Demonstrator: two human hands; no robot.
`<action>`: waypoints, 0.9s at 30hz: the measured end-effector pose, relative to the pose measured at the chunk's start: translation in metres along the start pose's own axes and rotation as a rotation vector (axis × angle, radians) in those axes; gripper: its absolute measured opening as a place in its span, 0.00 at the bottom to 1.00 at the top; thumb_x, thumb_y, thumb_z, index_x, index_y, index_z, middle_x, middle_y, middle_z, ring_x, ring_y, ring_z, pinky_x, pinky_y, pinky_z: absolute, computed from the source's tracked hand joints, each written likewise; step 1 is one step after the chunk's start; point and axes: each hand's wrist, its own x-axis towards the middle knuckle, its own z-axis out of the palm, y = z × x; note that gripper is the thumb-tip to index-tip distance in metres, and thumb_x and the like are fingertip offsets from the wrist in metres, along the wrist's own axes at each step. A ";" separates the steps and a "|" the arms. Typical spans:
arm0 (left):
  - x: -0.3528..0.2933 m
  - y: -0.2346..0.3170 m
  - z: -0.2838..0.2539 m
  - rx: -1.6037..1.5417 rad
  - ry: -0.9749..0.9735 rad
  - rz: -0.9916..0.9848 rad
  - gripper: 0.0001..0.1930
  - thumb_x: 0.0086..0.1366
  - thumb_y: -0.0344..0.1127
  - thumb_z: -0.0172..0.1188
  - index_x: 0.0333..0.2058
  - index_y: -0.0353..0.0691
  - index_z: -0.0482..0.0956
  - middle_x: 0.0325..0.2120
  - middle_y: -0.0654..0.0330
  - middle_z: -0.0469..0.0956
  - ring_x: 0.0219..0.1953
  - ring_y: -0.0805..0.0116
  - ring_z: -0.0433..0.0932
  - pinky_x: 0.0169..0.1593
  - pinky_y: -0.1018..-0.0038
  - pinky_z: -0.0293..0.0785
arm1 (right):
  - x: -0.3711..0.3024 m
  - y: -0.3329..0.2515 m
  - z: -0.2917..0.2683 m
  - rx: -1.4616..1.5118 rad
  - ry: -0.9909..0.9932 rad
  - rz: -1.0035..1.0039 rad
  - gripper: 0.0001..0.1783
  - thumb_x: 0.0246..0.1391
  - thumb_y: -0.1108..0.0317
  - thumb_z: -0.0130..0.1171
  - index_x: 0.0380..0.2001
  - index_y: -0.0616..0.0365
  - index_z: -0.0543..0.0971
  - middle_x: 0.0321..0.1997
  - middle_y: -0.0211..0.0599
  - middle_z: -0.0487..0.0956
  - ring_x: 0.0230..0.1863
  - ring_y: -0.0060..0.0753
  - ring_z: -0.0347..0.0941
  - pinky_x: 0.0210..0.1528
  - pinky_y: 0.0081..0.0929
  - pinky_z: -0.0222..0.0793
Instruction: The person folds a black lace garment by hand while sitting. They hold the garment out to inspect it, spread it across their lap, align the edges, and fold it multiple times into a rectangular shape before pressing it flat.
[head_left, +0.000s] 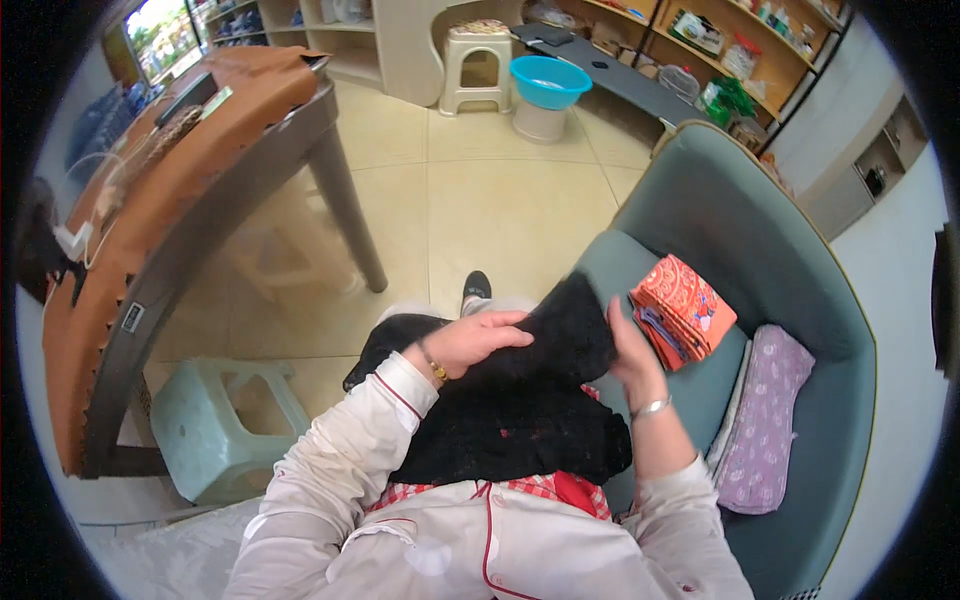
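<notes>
A black cloth (510, 430), perhaps a garment, lies bunched and partly folded across my lap. My left hand (470, 342) is closed on its upper part, with finger and thumb pointing right. At the cloth's right edge, my right hand (637, 360) holds a raised flap; some of its fingers are hidden by the fabric. Beneath the cloth, red-and-white checked fabric (540, 487) peeks out at my waist. Just right of my right hand, a folded orange patterned cloth (685, 308) rests on the grey-green sofa (725, 185).
A folded lilac cloth (768, 420) lies farther along the sofa. To my left stand a pale green plastic stool (195, 430) and a table with a brown cover (75, 400). Ahead are a blue basin (550, 75), a cream stool (475, 45) and loaded shelves (680, 50).
</notes>
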 end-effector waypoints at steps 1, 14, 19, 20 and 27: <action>-0.001 -0.006 -0.005 0.031 0.060 -0.009 0.23 0.64 0.32 0.53 0.57 0.31 0.65 0.51 0.61 0.72 0.52 0.77 0.69 0.55 0.81 0.64 | -0.005 0.009 0.002 -0.008 -0.023 0.010 0.36 0.64 0.43 0.35 0.59 0.66 0.63 0.58 0.43 0.70 0.58 0.38 0.67 0.60 0.32 0.61; -0.015 0.036 0.030 0.704 -0.123 0.353 0.18 0.57 0.28 0.56 0.48 0.35 0.73 0.40 0.57 0.77 0.42 0.71 0.75 0.50 0.75 0.70 | -0.073 -0.071 0.116 -1.355 -0.375 -0.928 0.41 0.42 0.60 0.69 0.57 0.62 0.63 0.49 0.52 0.73 0.52 0.54 0.69 0.55 0.38 0.65; -0.023 0.015 0.010 0.555 0.101 0.458 0.19 0.53 0.28 0.59 0.46 0.37 0.74 0.35 0.57 0.79 0.43 0.68 0.77 0.48 0.72 0.73 | -0.071 -0.067 0.098 -1.276 -0.194 -0.600 0.18 0.45 0.68 0.64 0.41 0.60 0.76 0.32 0.49 0.79 0.31 0.51 0.76 0.36 0.33 0.72; -0.029 0.007 0.000 0.856 0.165 0.483 0.19 0.53 0.29 0.60 0.46 0.38 0.74 0.35 0.56 0.79 0.41 0.67 0.78 0.47 0.71 0.73 | -0.077 -0.071 0.096 -1.236 -0.165 -0.511 0.13 0.46 0.70 0.63 0.37 0.61 0.79 0.31 0.48 0.80 0.31 0.48 0.77 0.35 0.31 0.71; -0.104 -0.036 -0.072 0.925 0.501 0.284 0.19 0.53 0.31 0.63 0.45 0.39 0.75 0.36 0.53 0.79 0.40 0.63 0.79 0.45 0.71 0.73 | -0.095 -0.095 0.065 -0.978 0.033 -0.579 0.08 0.47 0.79 0.59 0.34 0.66 0.78 0.28 0.31 0.80 0.31 0.18 0.73 0.35 0.19 0.69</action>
